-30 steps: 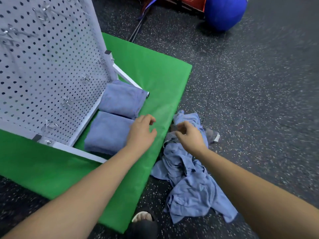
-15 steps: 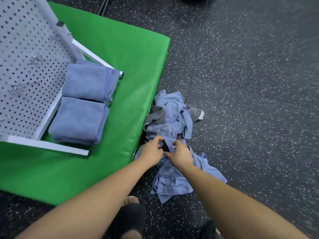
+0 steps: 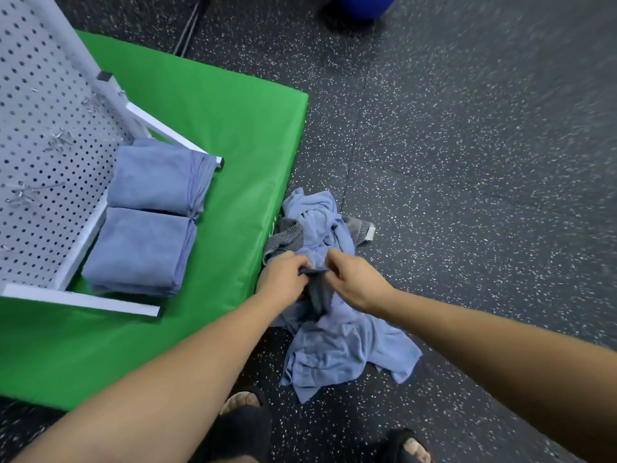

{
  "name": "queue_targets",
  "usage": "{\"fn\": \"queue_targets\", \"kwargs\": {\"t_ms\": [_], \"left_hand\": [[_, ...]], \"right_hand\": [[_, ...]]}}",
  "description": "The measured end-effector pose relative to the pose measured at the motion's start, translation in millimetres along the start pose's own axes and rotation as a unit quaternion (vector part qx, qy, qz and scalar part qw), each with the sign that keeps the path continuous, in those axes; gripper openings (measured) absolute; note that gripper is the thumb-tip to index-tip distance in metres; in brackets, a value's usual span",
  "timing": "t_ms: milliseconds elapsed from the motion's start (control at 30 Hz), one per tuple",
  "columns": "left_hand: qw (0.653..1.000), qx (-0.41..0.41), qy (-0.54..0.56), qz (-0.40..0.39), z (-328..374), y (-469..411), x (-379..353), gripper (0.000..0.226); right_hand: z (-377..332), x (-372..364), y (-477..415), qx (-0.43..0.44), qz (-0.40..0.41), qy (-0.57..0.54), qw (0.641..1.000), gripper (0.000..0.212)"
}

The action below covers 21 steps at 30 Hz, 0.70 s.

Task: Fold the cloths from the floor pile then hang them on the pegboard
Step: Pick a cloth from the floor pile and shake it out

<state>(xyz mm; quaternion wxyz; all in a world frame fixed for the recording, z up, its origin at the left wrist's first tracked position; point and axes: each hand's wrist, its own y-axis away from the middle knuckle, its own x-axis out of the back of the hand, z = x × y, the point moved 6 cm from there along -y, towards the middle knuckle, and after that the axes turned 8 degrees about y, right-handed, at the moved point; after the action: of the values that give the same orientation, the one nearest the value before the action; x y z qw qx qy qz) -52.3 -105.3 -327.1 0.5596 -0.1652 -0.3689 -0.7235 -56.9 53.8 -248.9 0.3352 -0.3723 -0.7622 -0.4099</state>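
A dark grey cloth [image 3: 317, 295] is pinched along its upper edge by the left hand [image 3: 282, 279] and right hand [image 3: 354, 282], side by side, above the crumpled blue cloth pile [image 3: 334, 349]; the white perforated pegboard [image 3: 43, 128] lies leftward.

Soft, even light is falling from above, so shadows are looking faint. Wide lens is bending the edges, and the speckled floor [image 3: 484, 145] is smearing into motion blur far right.
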Motion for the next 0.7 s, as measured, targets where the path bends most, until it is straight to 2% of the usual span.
{"fn": "queue_targets", "kwargs": {"t_ms": [133,400,700], "left_hand": [[0.999,-0.042,0.002,0.03,36.0,8.3,33.9,0.007],[0.99,-0.091,0.038,0.099,105.1,30.0,123.2,0.041],[0.972,-0.142,0.059,0.177,212.7,79.1,220.6,0.041]], "right_hand": [[-19.7,88.7,24.9,0.024,0.05,0.007,0.998,0.009],[-41.6,221.7,86.1,0.012,0.17,-0.049,0.984,0.011],[-81.8,317.4,169.9,0.012,0.279,-0.163,0.946,0.014]]}}
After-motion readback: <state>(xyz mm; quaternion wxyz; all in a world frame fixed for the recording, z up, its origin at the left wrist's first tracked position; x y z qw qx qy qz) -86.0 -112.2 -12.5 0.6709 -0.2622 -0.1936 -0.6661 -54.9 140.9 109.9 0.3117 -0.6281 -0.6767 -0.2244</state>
